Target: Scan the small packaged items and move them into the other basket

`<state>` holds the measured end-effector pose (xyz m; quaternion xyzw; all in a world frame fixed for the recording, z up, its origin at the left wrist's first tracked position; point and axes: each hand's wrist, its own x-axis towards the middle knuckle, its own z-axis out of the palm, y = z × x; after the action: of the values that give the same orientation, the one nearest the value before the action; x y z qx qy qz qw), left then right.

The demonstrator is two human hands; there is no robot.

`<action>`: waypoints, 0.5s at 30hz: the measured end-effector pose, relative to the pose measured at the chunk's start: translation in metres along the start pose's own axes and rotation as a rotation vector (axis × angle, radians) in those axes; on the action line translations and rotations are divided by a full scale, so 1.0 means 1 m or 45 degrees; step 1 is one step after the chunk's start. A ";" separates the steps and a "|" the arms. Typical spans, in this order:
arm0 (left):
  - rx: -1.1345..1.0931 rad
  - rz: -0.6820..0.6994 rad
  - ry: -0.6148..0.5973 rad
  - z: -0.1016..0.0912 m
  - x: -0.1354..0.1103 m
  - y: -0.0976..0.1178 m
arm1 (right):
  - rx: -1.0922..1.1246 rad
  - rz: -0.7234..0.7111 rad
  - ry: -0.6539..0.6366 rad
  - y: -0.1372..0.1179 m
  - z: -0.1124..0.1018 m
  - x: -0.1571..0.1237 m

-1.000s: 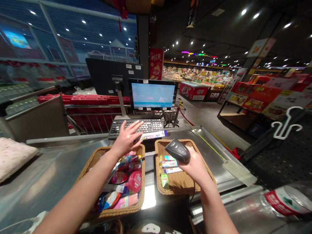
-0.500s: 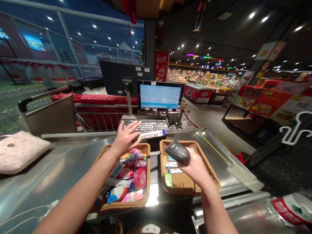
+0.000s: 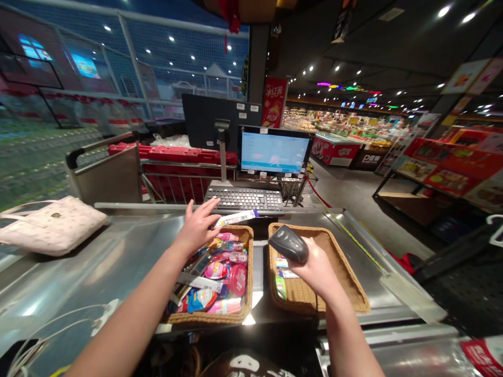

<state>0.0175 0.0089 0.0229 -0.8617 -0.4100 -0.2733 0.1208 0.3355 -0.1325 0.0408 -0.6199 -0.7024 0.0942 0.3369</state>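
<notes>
My left hand (image 3: 198, 228) holds a slim white pack (image 3: 236, 217) with a blue end and a barcode, over the far edge of the left wicker basket (image 3: 250, 272). Small bright packs and a round red container (image 3: 237, 280) fill that basket. My right hand (image 3: 316, 267) is wrapped round a black barcode scanner (image 3: 288, 244), above the right wicker basket (image 3: 346, 262). A few small items lie at that basket's left side, among them a green one (image 3: 280, 288). Just beyond my left hand is the keyboard (image 3: 247, 200).
A lit monitor (image 3: 274, 152) stands behind the keyboard on the metal counter (image 3: 133, 235). To the left lies a pale handbag (image 3: 58, 225), with white cables (image 3: 66, 319) nearer me. A metal cart (image 3: 110, 170) stands beyond the counter; a red-labelled bottle (image 3: 483, 356) is at lower right.
The view has turned left, so the surroundings shift right. My left hand has drawn back from the keyboard toward the left basket, still with the white pack. The scanner stays over the right basket.
</notes>
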 end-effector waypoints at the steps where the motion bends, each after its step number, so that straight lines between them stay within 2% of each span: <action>1: 0.005 -0.010 -0.016 0.001 -0.004 -0.003 | -0.003 0.004 -0.005 -0.001 0.002 0.001; 15: -0.040 -0.172 -0.296 0.028 -0.061 -0.045 | 0.045 -0.089 -0.073 -0.020 0.025 0.011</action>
<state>-0.0377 0.0104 -0.0357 -0.8599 -0.4739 -0.1855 0.0403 0.3052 -0.1195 0.0369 -0.5860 -0.7312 0.1126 0.3306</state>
